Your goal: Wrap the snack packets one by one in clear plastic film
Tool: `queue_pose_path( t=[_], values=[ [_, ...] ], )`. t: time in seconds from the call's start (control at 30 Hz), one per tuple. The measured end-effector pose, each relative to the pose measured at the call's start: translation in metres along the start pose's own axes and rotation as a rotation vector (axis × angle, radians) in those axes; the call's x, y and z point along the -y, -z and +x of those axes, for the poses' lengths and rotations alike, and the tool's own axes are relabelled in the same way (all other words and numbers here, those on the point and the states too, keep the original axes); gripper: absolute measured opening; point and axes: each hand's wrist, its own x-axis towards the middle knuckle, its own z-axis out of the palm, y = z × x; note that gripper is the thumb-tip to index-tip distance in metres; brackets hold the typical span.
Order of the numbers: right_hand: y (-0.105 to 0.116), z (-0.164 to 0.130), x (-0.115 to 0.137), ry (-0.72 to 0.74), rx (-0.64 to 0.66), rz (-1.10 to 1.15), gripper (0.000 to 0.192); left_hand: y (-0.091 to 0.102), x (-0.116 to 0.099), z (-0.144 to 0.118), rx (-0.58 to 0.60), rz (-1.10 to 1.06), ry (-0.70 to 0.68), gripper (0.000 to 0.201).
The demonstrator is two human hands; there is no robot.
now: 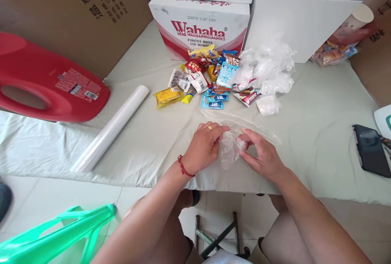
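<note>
Both hands work on a crumpled clear plastic bag (pixel 229 152) low over the front of the cloth-covered table. My left hand (pixel 205 144), with a ring and a red bracelet, is closed on the bag's left side. On the other side my right hand (pixel 262 153) pinches a gathered part of it between thumb and fingers. Another sheet of clear plastic (pixel 259 127) lies flat just beyond the hands. Farther back is a pile of packaged snacks (pixel 214 77), with a heap of bunched clear bags (pixel 271 68) at its right.
A white plastic roll (pixel 111 129) and a red jug (pixel 51 78) lie at left. Behind the snacks stands a Wahaha carton (pixel 201 27), beside white boxes (pixel 293 23). A black phone (pixel 371 150) is at right. A green plastic stool (pixel 61 231) stands on the floor.
</note>
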Motion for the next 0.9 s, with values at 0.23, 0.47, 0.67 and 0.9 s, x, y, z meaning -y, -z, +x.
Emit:
queue_pose_path(
  t=[0.23, 0.47, 0.67, 0.9],
  values=[
    [0.016, -0.004, -0.012, -0.229, 0.043, 0.133, 0.054, 0.010, 0.005, 0.002, -0.014, -0.075, 0.011, 0.044],
    [0.054, -0.007, -0.035, -0.225, 0.143, 0.274, 0.014, 0.033, 0.017, -0.002, 0.091, -0.232, 0.089, 0.046],
    [0.069, -0.017, -0.048, -0.254, 0.218, 0.295, 0.015, 0.045, 0.024, -0.007, 0.322, -0.173, 0.111, 0.040],
    [0.087, -0.025, -0.052, -0.367, 0.440, 0.283, 0.017, 0.046, 0.033, -0.011, 0.519, -0.012, 0.115, 0.034]
  ],
)
